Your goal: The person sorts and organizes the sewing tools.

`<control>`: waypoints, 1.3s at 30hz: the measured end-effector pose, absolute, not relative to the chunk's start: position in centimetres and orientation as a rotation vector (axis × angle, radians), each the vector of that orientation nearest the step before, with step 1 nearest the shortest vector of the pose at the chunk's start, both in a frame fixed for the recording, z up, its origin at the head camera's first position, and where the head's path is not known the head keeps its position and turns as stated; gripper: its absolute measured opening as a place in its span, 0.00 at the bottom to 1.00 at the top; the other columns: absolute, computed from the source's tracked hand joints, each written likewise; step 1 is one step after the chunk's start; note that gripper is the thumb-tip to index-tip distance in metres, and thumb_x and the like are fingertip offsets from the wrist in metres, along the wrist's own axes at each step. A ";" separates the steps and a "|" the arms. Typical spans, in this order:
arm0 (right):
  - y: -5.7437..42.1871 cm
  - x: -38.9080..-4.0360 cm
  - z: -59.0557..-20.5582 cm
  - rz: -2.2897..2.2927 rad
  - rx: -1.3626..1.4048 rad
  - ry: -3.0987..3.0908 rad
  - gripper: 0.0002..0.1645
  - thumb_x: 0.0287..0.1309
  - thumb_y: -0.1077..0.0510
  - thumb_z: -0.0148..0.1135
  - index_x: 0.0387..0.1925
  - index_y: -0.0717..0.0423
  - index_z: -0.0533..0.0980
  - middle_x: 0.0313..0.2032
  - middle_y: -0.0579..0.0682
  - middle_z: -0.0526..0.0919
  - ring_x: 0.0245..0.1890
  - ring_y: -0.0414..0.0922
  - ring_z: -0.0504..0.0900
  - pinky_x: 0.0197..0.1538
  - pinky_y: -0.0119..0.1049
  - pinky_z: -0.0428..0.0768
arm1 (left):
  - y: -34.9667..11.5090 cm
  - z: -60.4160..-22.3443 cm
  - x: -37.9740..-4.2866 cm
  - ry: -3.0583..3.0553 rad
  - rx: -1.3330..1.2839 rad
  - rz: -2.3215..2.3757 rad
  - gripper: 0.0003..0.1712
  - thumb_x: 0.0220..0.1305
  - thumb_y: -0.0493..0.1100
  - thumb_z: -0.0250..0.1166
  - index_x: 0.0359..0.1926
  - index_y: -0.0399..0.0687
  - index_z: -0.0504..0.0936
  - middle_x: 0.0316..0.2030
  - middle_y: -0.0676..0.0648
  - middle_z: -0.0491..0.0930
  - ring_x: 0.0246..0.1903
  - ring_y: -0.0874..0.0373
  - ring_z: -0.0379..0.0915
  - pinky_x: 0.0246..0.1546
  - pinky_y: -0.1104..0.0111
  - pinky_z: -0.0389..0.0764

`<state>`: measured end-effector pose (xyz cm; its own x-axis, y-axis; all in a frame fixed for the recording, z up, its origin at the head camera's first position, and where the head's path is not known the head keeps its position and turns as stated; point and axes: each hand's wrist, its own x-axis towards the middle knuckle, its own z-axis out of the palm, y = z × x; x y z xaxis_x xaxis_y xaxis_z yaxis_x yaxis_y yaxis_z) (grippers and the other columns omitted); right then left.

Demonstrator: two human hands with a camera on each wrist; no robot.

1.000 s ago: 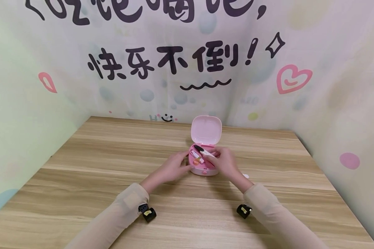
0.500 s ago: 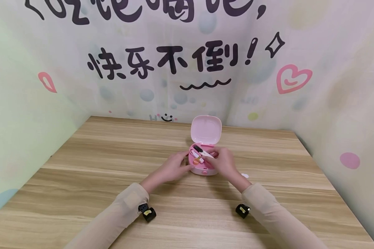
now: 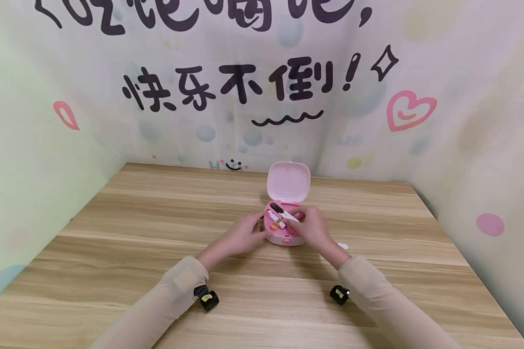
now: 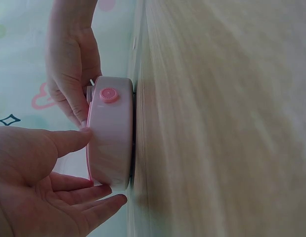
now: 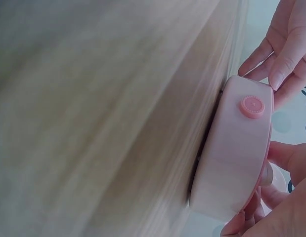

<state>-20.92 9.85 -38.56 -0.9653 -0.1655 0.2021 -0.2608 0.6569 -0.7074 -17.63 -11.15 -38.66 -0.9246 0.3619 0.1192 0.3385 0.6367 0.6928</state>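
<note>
A small pink-and-white case (image 3: pixel 286 240) stands on the table, its lid (image 3: pixel 288 182) raised at the back. My right hand (image 3: pixel 315 229) pinches a white stick with a black end (image 3: pixel 277 209), tilted over the case's right half. My left hand (image 3: pixel 245 233) rests against the case's left side. In the left wrist view its thumb (image 4: pixel 73 140) touches the rim and its fingers lie loosely extended along the side wall. Inside the case lie a white tube-like piece (image 3: pixel 272 216) and a round orange piece (image 3: pixel 274 226). The right hand hides the rest of the inside.
A small white piece (image 3: pixel 343 245) lies on the wooden table (image 3: pixel 262 295) just right of the right wrist. A printed cloth (image 3: pixel 227 140) hangs behind the table's back edge. Black wrist cameras hang below both beige sleeves (image 3: pixel 393 295).
The white stick has dipped slightly lower into the case with my right hand, which shifts slightly left. The left hand and the case stay in place.
</note>
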 end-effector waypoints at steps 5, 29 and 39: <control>9.8 -20.9 -38.6 1.205 0.361 -2.753 0.11 0.60 0.62 0.77 0.41 0.66 0.87 0.33 0.55 0.88 0.34 0.48 0.81 0.35 0.32 0.77 | -11.2 -38.6 -17.6 2.814 0.605 1.181 0.35 0.73 0.40 0.68 0.76 0.36 0.69 0.48 0.40 0.81 0.45 0.46 0.74 0.43 0.62 0.78; 10.7 -20.5 -38.2 1.277 0.392 -2.776 0.11 0.63 0.63 0.74 0.44 0.67 0.86 0.34 0.57 0.86 0.36 0.50 0.80 0.35 0.32 0.79 | -11.3 -38.7 -17.7 2.802 0.590 1.187 0.34 0.73 0.41 0.68 0.75 0.37 0.71 0.44 0.41 0.80 0.44 0.47 0.73 0.39 0.64 0.75; 11.8 -19.8 -37.0 1.303 0.387 -2.827 0.15 0.64 0.63 0.73 0.49 0.67 0.85 0.40 0.61 0.88 0.39 0.52 0.82 0.36 0.32 0.83 | -11.2 -38.8 -17.8 2.799 0.578 1.185 0.35 0.73 0.40 0.68 0.76 0.37 0.69 0.42 0.40 0.80 0.41 0.49 0.72 0.37 0.66 0.74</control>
